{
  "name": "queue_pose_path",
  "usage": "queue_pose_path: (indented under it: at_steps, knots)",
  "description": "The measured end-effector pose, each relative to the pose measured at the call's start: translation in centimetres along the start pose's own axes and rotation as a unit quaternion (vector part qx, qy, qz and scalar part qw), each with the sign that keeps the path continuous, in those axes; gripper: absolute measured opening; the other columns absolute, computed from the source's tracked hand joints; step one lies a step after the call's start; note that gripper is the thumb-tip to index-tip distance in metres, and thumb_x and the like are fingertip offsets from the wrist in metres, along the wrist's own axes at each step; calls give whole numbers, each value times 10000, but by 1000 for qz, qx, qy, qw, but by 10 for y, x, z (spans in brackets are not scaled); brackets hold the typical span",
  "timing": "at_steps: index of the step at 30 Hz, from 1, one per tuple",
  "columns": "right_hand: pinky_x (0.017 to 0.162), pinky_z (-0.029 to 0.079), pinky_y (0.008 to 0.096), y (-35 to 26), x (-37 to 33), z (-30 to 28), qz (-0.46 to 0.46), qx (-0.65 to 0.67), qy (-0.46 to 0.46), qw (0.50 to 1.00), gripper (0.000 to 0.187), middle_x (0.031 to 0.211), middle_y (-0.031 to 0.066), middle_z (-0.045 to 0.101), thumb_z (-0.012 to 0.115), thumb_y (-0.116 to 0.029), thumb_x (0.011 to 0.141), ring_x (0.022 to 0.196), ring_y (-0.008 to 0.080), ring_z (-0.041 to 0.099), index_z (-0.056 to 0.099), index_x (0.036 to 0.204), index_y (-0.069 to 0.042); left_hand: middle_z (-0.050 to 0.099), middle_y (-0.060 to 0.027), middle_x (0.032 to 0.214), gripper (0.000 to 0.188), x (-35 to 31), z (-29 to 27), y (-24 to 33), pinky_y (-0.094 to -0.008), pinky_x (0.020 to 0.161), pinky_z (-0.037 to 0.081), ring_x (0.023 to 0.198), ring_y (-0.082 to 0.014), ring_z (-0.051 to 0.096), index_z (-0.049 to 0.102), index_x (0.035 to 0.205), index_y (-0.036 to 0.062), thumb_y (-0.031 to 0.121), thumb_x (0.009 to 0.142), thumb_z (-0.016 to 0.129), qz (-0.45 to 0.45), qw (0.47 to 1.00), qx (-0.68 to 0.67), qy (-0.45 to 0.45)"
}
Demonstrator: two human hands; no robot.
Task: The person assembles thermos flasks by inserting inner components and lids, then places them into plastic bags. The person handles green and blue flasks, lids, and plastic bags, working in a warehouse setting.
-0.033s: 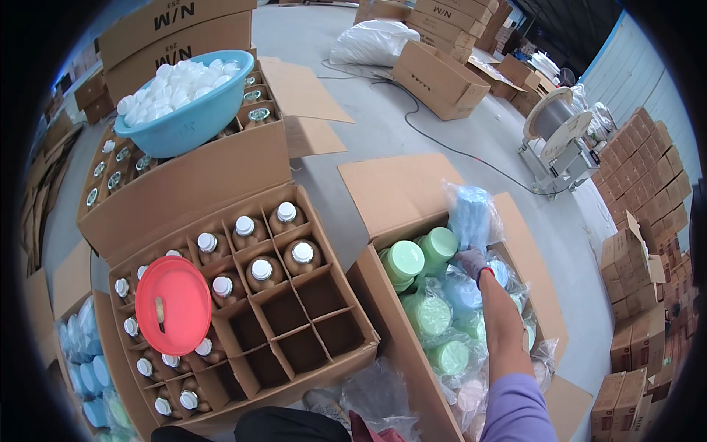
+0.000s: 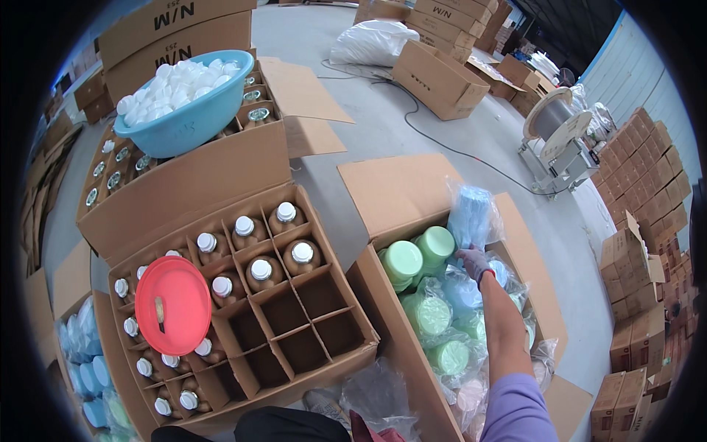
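Note:
My right hand [image 2: 475, 262], in a greyish glove, reaches into the open carton [image 2: 389, 313] on the right. Its fingers point left, loosely apart, just below a clear-bagged stack of blue plastic cups or lids [image 2: 473, 214]; whether the fingertips touch the bag is hard to see. That stack leans at the carton's far corner. Left of the hand stand pale green stacks [image 2: 403, 259], with bagged green ones [image 2: 430, 315] and a bagged blue one [image 2: 462, 291] nearer. Bagged pale pink pieces [image 2: 468, 398] lie at the near end. My left hand is out of view.
A divided carton [image 2: 364, 346] holds several white-capped bottles [image 2: 261, 269]; a red lid-like dish [image 2: 185, 324] with a brush lies over some. Behind it, a blue basin [image 2: 180, 132] of white caps rests on another bottle carton. A cable reel [image 2: 552, 121] and stacked cartons [image 2: 641, 169] stand right.
My right hand has shifted slightly left, and more of its glove shows. The bagged blue stack stands a little apart from the fingers, where the bag reached down to them before.

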State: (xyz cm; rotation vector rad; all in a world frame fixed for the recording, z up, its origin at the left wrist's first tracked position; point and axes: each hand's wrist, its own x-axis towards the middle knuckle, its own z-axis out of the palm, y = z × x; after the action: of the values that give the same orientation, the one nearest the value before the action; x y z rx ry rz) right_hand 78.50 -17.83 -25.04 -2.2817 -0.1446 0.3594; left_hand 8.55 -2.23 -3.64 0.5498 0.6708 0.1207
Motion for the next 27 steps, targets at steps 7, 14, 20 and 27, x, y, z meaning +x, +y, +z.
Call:
queue_pose_path:
  at_steps: [7, 14, 20, 27]
  knots:
    - [799, 498, 359, 14, -11, -36, 53, 33, 15, 998, 476, 1026, 110, 674, 729, -132, 713, 912, 221, 616, 640, 1150, 33, 701, -332, 1037, 434, 7, -7, 5, -462, 803, 608, 874, -388, 733, 630, 1233, -68, 296, 1006, 564, 25, 997, 8, -67]
    - [746, 503, 395, 19, -19, -28, 63, 278, 20, 958, 399, 947, 90, 657, 676, -99, 761, 836, 213, 605, 609, 1147, -24, 710, -315, 1025, 421, 10, 0, 6, -474, 827, 600, 875, -384, 732, 636, 1226, -67, 282, 995, 590, 4, 998, -9, -60]
    - [809, 533, 394, 44, 21, -25, 94, 11, 48, 994, 357, 952, 121, 683, 711, -160, 766, 879, 263, 665, 662, 1086, -11, 721, -299, 993, 413, 10, -9, -1, -481, 819, 601, 864, -376, 734, 653, 1197, -65, 284, 979, 624, 8, 997, -50, -61]
    - [901, 531, 447, 19, 18, -8, 86, -337, 21, 938, 544, 1133, 301, 682, 738, -336, 724, 1046, 379, 685, 701, 1104, 51, 721, -300, 979, 412, 8, 11, 10, -487, 810, 602, 878, -394, 732, 646, 1201, -72, 280, 988, 608, -35, 998, -56, -8]
